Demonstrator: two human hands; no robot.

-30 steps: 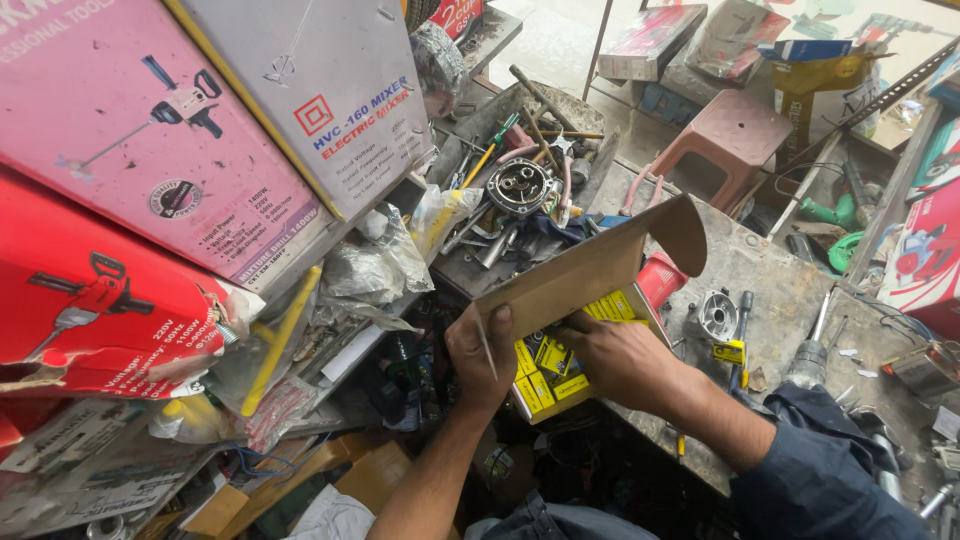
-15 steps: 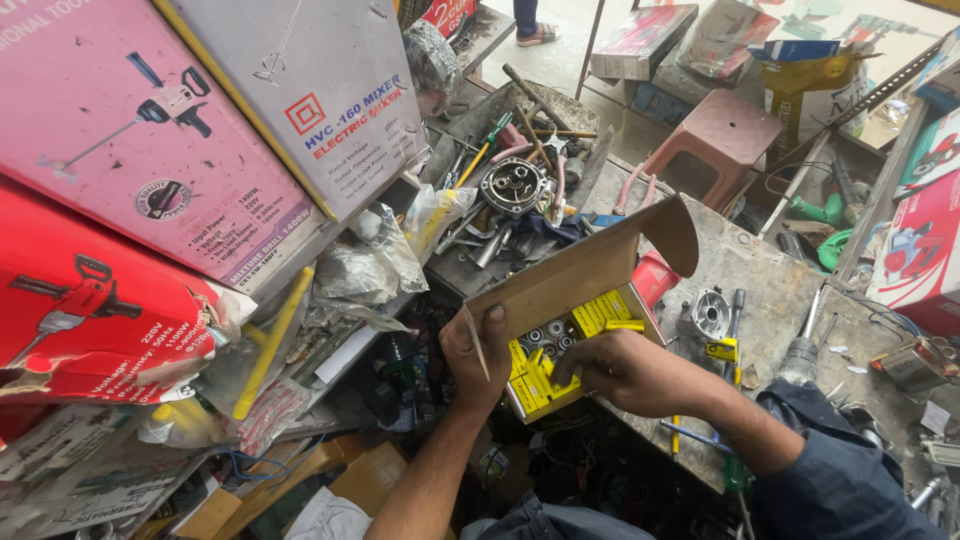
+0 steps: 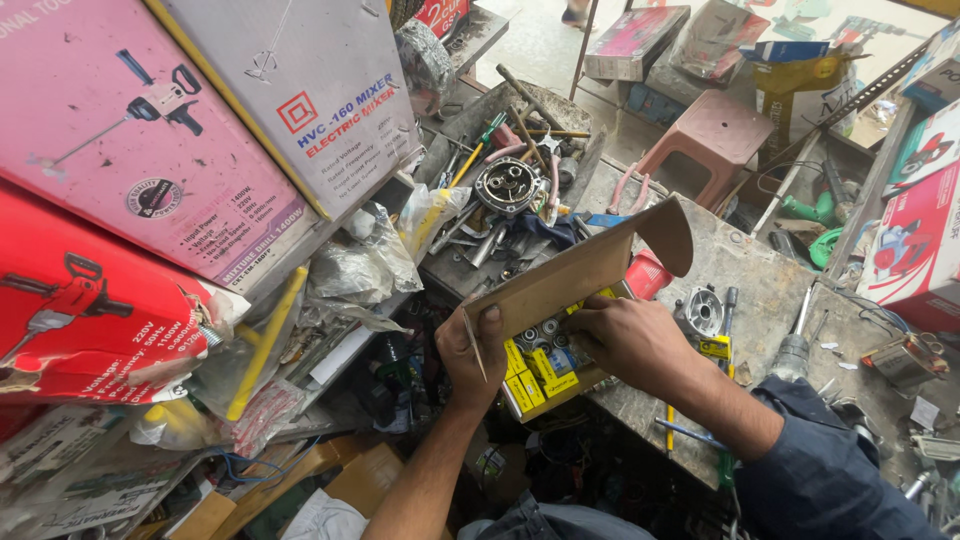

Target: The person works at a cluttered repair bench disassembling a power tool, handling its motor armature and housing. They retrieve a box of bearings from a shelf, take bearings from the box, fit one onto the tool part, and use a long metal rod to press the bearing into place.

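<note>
Head view, open brown cardboard box [image 3: 570,275] of yellow packets [image 3: 530,365], left fingers [image 3: 490,330] gripping flap, right fingers [image 3: 585,320] reaching inside, grasp unclear.

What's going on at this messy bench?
A person is digging through an open cardboard box of small yellow packets and round metal parts. The left hand grips the box's near edge, while the right hand reaches inside. The box rests at the edge of a grey workbench littered with tools.
</note>
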